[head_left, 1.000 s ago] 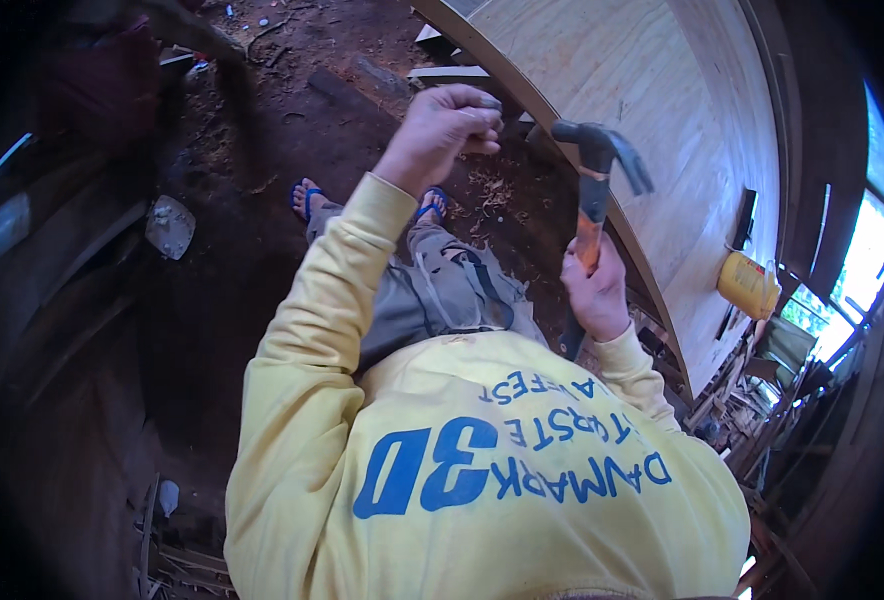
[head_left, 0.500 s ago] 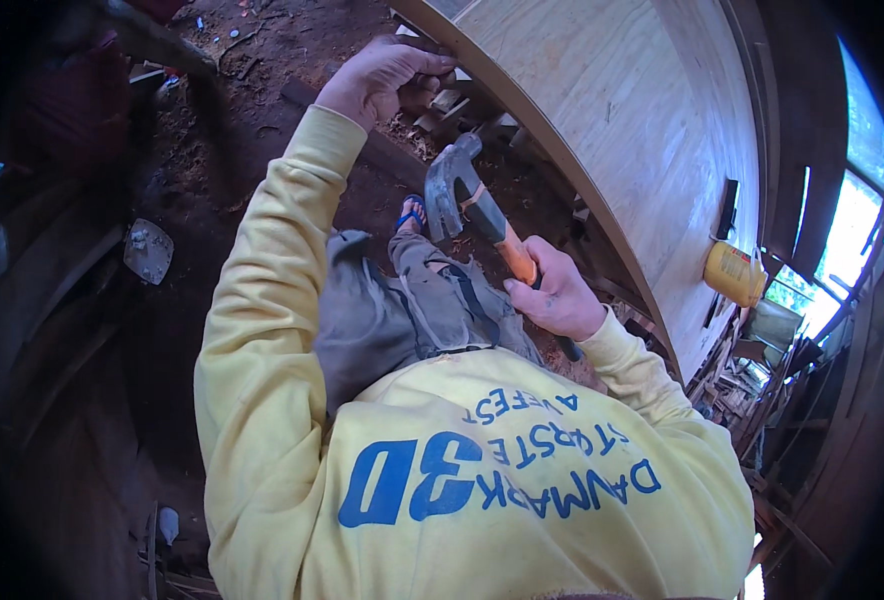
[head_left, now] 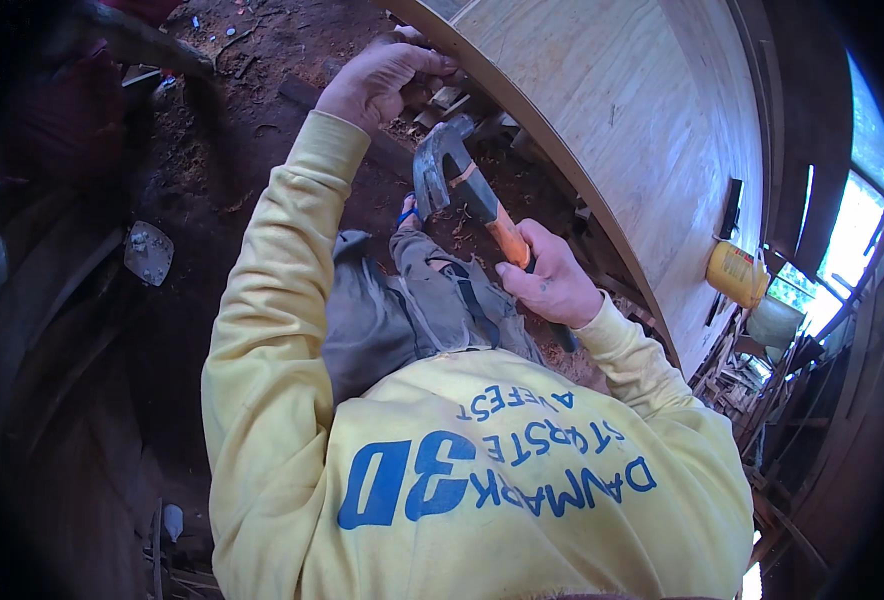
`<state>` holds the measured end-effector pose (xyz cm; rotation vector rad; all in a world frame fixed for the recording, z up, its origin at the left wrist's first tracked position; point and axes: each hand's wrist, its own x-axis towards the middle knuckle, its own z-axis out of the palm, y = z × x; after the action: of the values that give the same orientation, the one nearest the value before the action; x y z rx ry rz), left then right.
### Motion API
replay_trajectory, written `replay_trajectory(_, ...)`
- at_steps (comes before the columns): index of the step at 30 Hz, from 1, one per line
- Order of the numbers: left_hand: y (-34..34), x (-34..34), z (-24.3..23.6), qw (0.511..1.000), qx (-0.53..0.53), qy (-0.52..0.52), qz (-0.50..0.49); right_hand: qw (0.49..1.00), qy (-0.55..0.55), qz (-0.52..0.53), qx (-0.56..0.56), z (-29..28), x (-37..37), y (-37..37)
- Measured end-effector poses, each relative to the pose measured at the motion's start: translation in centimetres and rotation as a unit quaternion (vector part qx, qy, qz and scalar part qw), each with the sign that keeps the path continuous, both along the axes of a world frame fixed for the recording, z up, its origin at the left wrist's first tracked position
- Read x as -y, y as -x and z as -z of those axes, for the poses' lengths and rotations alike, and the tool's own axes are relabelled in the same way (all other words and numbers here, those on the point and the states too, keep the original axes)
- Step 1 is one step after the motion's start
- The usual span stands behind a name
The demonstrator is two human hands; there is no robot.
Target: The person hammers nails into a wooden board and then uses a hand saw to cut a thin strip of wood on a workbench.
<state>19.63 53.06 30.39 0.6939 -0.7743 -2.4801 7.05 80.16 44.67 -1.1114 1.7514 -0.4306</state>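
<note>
Right hand (head_left: 554, 280) wrapped round hammer (head_left: 476, 194), head near left hand (head_left: 377, 85), which is curled at the board (head_left: 612, 110) edge, contents can't tell; a skewed swing could hit that left hand.

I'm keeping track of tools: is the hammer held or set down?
Held: the right hand is closed around the hammer, with the metal head sticking out beyond the grip.

Open room lies left of the hands (head_left: 377, 85) (head_left: 554, 278); the panel (head_left: 617, 125) blocks the right.
</note>
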Motion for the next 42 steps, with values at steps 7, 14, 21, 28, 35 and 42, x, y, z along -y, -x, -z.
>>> replay_trajectory(7,0.5,0.6,1.0,0.999,0.04,0.01,0.012,0.991,0.027,-0.107,-0.071,0.0,1.2,1.5)
replay_trajectory(14,0.2,1.5,1.4,0.997,0.053,0.055,0.018,0.98,0.005,-0.189,-0.061,-0.8,3.8,2.7)
replay_trajectory(21,0.8,0.7,1.2,0.999,-0.036,0.0,-0.025,0.969,0.02,-0.207,-0.134,-1.1,5.8,3.5)
replay_trajectory(28,0.6,1.3,1.1,0.998,0.055,0.015,0.035,0.947,0.034,-0.273,-0.164,-1.6,6.4,3.9)
replay_trajectory(35,0.6,0.8,0.7,0.998,0.047,0.014,0.035,0.922,0.027,-0.33,-0.201,-2.3,6.7,3.3)
replay_trajectory(42,0.6,0.8,0.2,0.998,-0.059,0.032,0.008,0.932,0.047,-0.285,-0.221,-2.0,7.1,4.3)
